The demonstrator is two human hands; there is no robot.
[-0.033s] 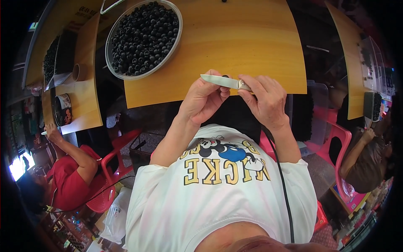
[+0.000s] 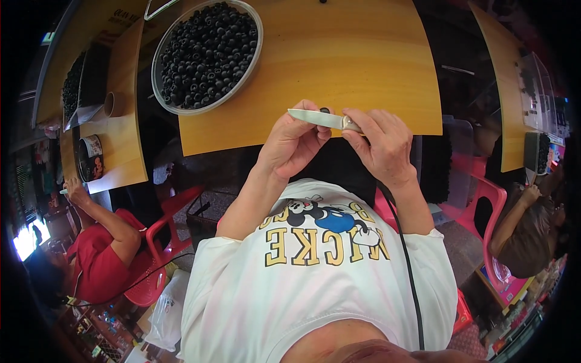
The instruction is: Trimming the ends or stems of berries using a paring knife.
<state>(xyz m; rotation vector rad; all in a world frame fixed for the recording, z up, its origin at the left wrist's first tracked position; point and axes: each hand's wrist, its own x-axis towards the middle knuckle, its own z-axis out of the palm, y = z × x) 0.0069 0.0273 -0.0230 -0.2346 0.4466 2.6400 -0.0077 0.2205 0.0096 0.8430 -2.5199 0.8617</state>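
My right hand (image 2: 387, 145) is closed round the handle of a small knife (image 2: 315, 117). Its pale metal blade points left, across the fingers of my left hand (image 2: 295, 138). Pinched in those left fingertips is a small round black piece (image 2: 325, 111), mostly hidden behind the blade. Beyond my left hand, a clear round tub (image 2: 259, 60) on the wooden table holds a heap of similar black pieces (image 2: 209, 54), some with a ring-like mark.
The yellow wooden table (image 2: 351, 66) ends just past my hands. At the left, a person in red (image 2: 103, 260) sits at another table; at the right, a person in dark clothes (image 2: 523, 236) is near a third. Pink plastic chairs (image 2: 493, 199) stand close by. A black cable (image 2: 407, 254) runs down my front.
The knife has shifted very slightly left. Both hands otherwise keep their places and grips.
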